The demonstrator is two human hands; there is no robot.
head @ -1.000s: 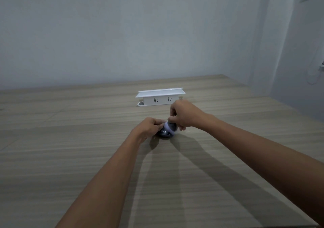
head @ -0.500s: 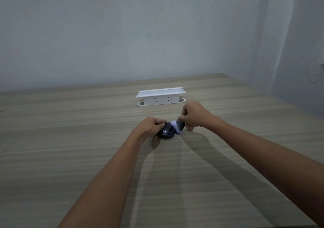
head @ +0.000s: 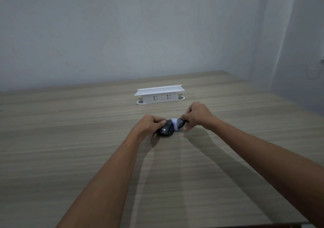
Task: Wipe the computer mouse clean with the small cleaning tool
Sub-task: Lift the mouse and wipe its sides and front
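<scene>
A dark computer mouse (head: 166, 129) with pale lettering lies on the wooden table (head: 87, 157), near its middle. My left hand (head: 150, 124) grips the mouse's left side and holds it down. My right hand (head: 197, 114) pinches a small cleaning tool (head: 177, 123), grey with a white fluffy tip. The white tip rests on the mouse's right upper side. Part of the mouse is hidden under my left fingers.
A white power strip box (head: 159, 95) with two sockets on its front stands just behind the hands. A pale wall (head: 122, 35) rises at the table's far edge. The table's right edge runs diagonally at the far right.
My right hand has slid to the right, off the top of the mouse, drawing the cleaning tool across it. The mouse's top and the tool now show. My left hand stays put.
</scene>
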